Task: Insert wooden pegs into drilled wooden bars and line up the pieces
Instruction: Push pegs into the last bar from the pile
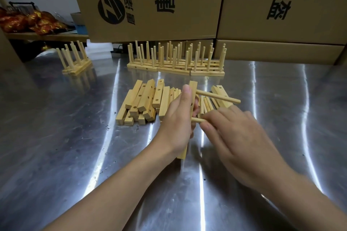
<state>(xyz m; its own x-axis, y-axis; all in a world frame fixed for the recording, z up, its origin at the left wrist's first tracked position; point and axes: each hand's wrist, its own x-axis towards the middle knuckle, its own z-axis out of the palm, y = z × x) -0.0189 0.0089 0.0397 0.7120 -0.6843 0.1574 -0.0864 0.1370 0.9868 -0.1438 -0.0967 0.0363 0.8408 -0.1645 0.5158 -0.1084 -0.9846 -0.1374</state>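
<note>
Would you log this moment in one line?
left hand: holds bar | right hand: pinches lower peg at bar | upper peg: in bar

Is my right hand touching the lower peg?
Touching. Head view: the right hand pinches the lower peg between its fingers, beside the bar.

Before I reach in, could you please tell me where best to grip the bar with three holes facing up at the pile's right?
Probably its near end: the bar lies on top of the pile, pointing toward you, with that end raised. Come from above, pinching its two long sides.
</note>
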